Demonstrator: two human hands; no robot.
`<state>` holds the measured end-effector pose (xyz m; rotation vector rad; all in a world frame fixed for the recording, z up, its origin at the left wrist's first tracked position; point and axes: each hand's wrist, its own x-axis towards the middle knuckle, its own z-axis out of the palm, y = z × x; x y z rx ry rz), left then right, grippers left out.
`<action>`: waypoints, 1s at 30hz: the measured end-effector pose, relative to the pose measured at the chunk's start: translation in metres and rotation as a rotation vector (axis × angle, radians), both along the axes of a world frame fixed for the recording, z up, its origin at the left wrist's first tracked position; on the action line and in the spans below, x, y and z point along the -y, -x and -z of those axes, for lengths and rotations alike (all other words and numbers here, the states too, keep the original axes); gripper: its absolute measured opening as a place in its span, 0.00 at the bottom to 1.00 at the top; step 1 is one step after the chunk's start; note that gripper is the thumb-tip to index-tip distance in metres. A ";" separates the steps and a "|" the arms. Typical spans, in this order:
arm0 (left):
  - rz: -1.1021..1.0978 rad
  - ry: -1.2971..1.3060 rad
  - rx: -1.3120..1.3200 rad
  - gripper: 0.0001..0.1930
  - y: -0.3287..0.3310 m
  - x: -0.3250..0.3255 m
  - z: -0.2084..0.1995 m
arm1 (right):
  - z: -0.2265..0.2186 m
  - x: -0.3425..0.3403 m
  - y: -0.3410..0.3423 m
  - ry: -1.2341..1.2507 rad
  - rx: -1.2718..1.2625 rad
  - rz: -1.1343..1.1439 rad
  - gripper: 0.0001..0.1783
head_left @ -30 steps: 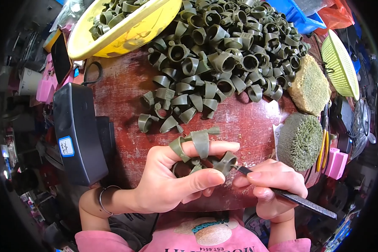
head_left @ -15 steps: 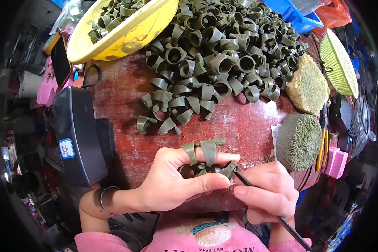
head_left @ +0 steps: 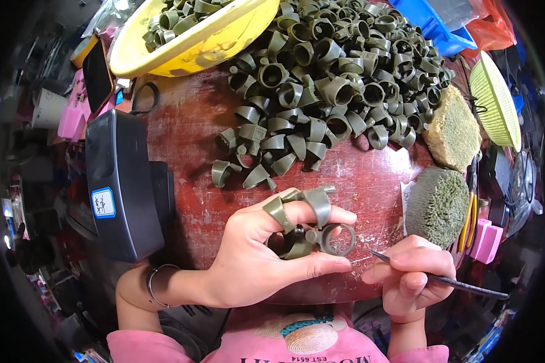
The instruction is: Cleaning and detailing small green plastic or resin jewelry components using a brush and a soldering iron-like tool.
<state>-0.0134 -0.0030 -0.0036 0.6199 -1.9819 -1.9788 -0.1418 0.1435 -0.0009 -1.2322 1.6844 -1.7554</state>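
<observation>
Overhead, head view only. Left hand clamps a cluster of olive-green moulded rubber ring parts over the near edge of the round reddish wooden tabletop, one ring tilted rightward, presumably to present it to the tool. Right hand pinches a thin dark metal pick pen-style, tip just short of that ring. Loose pile of matching olive parts lies beyond, within reach; yellow plastic basin holds more.

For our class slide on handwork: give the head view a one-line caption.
Left hand holds olive-green rubber rings while right hand grips a thin metal pick.
</observation>
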 end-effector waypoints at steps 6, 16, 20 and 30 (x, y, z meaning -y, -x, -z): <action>0.062 -0.039 0.067 0.22 0.000 0.001 -0.007 | -0.001 0.005 0.002 0.096 -0.030 -0.118 0.11; 0.133 -0.362 0.085 0.21 -0.001 -0.001 -0.008 | 0.003 0.010 0.002 0.082 0.033 -0.158 0.11; 0.206 -0.383 0.066 0.21 -0.001 0.000 -0.007 | 0.006 0.009 0.005 0.089 0.011 -0.245 0.11; 0.216 -0.685 0.157 0.14 -0.003 -0.003 -0.008 | 0.004 -0.006 0.000 0.056 -0.500 0.067 0.16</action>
